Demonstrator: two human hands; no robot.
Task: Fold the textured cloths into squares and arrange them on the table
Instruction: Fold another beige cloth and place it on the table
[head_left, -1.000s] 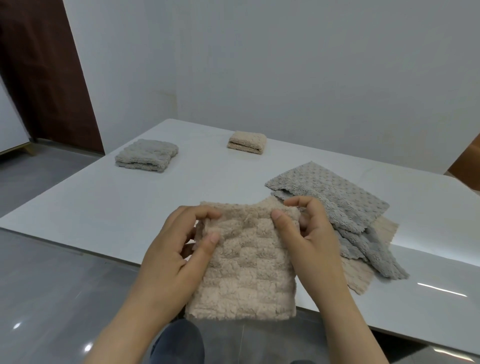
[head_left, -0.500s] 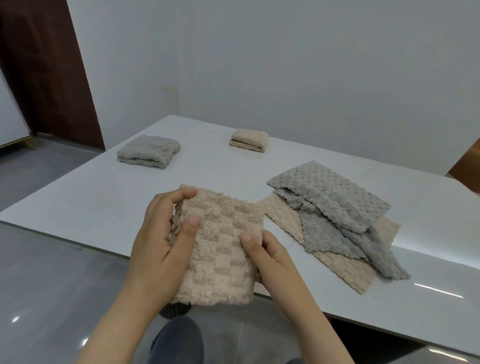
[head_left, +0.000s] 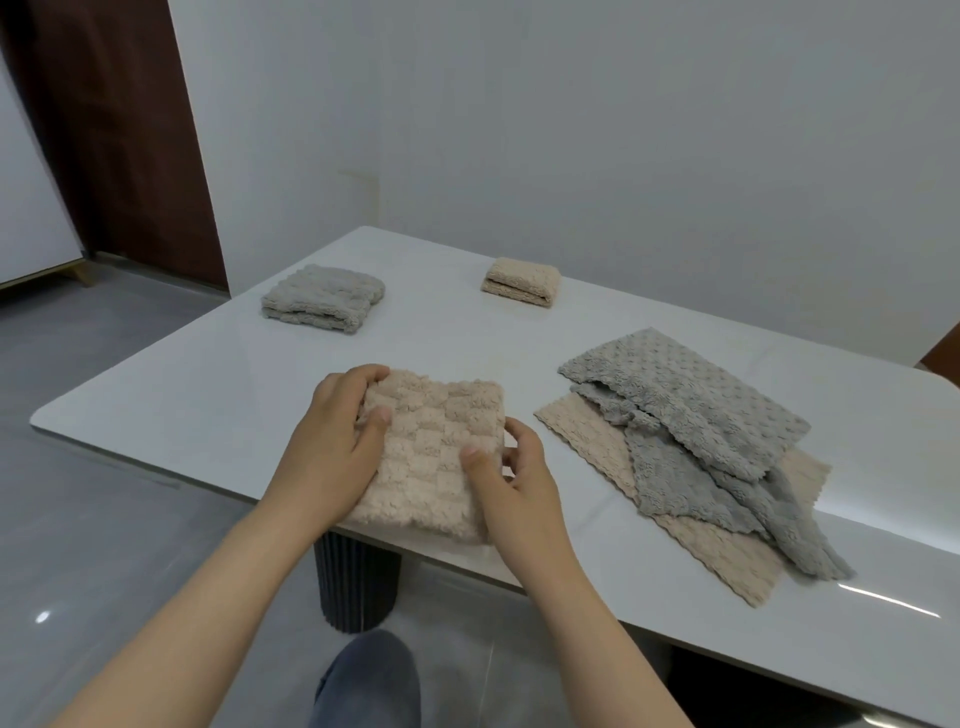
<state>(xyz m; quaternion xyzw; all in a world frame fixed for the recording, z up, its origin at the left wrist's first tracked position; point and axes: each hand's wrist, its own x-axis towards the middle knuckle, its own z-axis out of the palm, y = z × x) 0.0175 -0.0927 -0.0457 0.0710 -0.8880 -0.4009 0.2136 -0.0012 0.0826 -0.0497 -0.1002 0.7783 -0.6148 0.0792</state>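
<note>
Both hands — left hand (head_left: 332, 447) and right hand (head_left: 511, 486) — grip the folded beige checkered cloth (head_left: 434, 452) at the white surface's (head_left: 208, 395) near edge.

The light is soft, even and fairly bright, with only faint shadows. The white table (head_left: 218, 374) shows a thin streak of glare near its right front corner, and the floor (head_left: 78, 467) left of the table holds a small bright spot. The beige cloth (head_left: 436, 447) at the table's front edge looks sharp. Behind the table's left end, the door (head_left: 119, 156) leans, bent by the wide lens.
</note>
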